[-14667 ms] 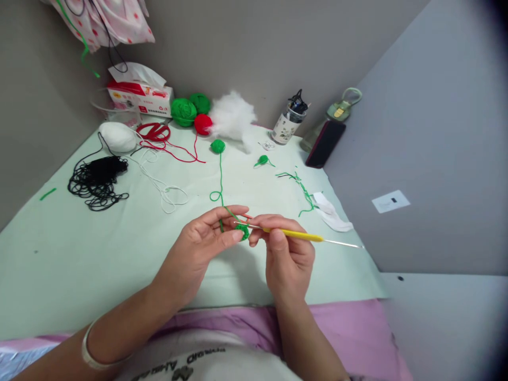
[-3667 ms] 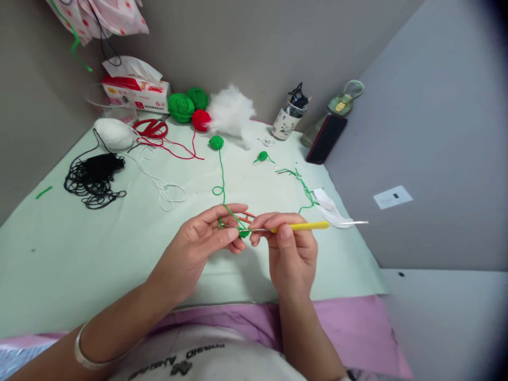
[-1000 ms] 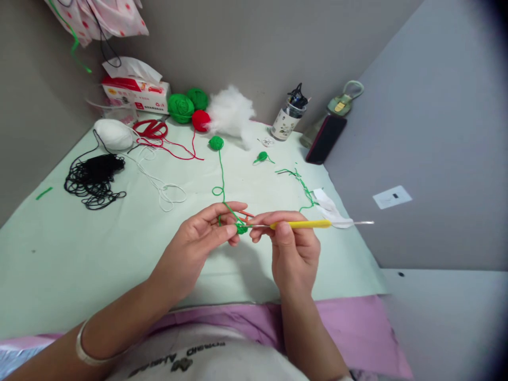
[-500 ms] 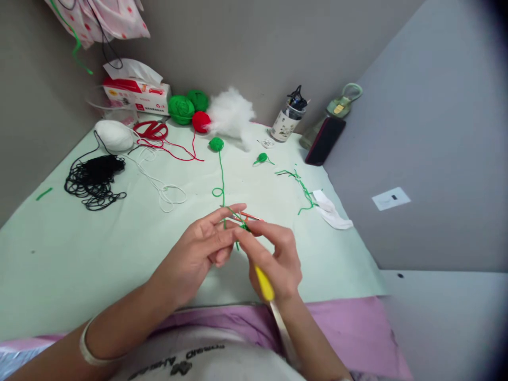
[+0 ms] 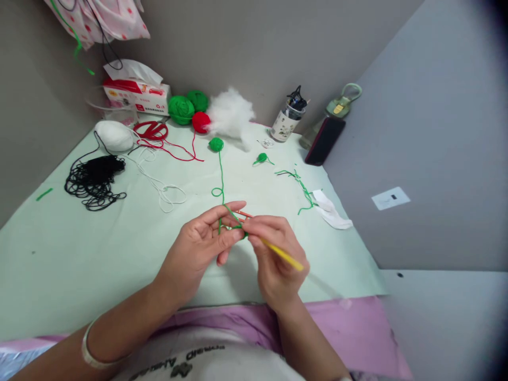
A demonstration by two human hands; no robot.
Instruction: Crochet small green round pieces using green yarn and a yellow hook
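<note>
My left hand (image 5: pixel 194 243) is closed, thumb and fingertips pinching a small piece of green crochet work (image 5: pixel 245 234). Green yarn (image 5: pixel 221 172) runs over its raised index finger from a small green yarn ball (image 5: pixel 216 144) farther back. In my right hand (image 5: pixel 280 270) is a crochet hook with a yellow handle (image 5: pixel 286 256), slanting down to the right; its tip is hidden at the stitches. A thin orange-red piece (image 5: pixel 243 214) shows behind the fingertips, and I cannot tell what it is. Both hands meet above the table.
At the back stand a tissue box (image 5: pixel 154 98), green yarn balls (image 5: pixel 181 109), a red ball (image 5: pixel 201 121), white stuffing (image 5: pixel 232 114), a pen cup (image 5: pixel 286 121) and a phone (image 5: pixel 325 142) against a bottle. Scissors (image 5: pixel 153 131) and black yarn (image 5: pixel 95 174) lie left, green scraps (image 5: pixel 304 188) right.
The yellow handle has swung from pointing down toward me to slanting out to the right. My right hand has turned and shifted slightly right; the left stays nearly in place.
</note>
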